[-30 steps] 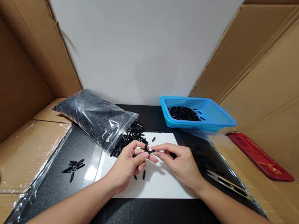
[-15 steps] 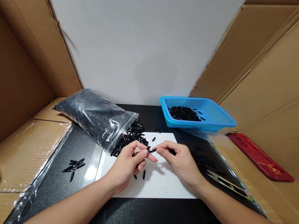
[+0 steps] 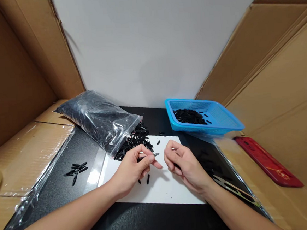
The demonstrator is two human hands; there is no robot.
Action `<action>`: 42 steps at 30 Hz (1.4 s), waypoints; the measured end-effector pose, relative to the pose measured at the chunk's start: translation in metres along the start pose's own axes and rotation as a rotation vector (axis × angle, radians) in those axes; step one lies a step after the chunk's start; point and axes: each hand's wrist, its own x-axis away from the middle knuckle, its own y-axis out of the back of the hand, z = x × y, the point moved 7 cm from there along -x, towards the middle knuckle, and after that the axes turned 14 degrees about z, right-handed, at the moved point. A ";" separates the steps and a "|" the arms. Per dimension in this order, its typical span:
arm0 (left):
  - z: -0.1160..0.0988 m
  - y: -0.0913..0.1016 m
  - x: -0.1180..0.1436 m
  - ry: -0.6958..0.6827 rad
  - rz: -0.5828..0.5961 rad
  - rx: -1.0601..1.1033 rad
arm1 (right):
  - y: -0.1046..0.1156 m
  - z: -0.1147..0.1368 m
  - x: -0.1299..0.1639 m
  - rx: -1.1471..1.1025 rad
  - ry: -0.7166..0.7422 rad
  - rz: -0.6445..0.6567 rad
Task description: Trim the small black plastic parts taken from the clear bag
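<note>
A slender black piece (image 3: pixel 156 154) is pinched between the thumb and fingers of my left hand (image 3: pixel 136 167), its tip pointing right. Just to the right, my right hand (image 3: pixel 186 165) is closed with curled fingers, apart from that piece; whatever it may hold is hidden. Both hands hover over a white sheet (image 3: pixel 162 192). Behind my left hand, a heap of similar black pieces (image 3: pixel 134 141) spills from the mouth of a clear plastic bag (image 3: pixel 95 116). A few single pieces lie on the sheet, one of them (image 3: pixel 148 179) below my left fingers.
A blue basket (image 3: pixel 210 127) with black pieces stands back right. A small cluster of pieces (image 3: pixel 76 168) lies on the dark surface at left. On the right are a flat slotted metal tool (image 3: pixel 236 190) and a red case (image 3: pixel 269 162). Cardboard walls (image 3: pixel 279 66) flank the space.
My right fingers have come off the piece in my left hand and curled inward, slightly apart from it. My left hand has stayed in place with its piece.
</note>
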 end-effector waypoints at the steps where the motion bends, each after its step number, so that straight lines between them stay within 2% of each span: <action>1: -0.001 0.000 0.000 -0.002 0.001 -0.011 | 0.001 0.005 0.001 0.125 0.036 -0.023; 5: -0.003 -0.001 0.002 -0.023 0.014 -0.034 | -0.004 0.016 0.004 0.508 0.142 -0.037; 11: -0.003 -0.001 0.002 0.033 -0.030 0.038 | 0.003 0.016 0.007 0.608 0.156 -0.124; 15: -0.001 0.001 0.004 0.085 -0.096 0.179 | 0.008 0.017 0.007 0.610 0.150 -0.165; 18: 0.000 0.000 0.005 0.088 -0.091 0.222 | 0.008 0.018 0.007 0.611 0.144 -0.177; 23: 0.003 -0.003 0.005 0.055 -0.051 0.209 | 0.008 0.018 0.008 0.613 0.146 -0.175; 33: 0.002 0.005 0.003 0.022 -0.090 0.184 | 0.007 0.019 0.007 0.590 0.137 -0.151; 37: -0.001 0.004 0.004 0.041 -0.093 0.190 | 0.008 0.015 0.006 0.497 0.106 -0.135; 42: -0.001 0.001 0.004 0.058 -0.072 0.246 | 0.009 0.002 0.004 0.224 0.078 -0.125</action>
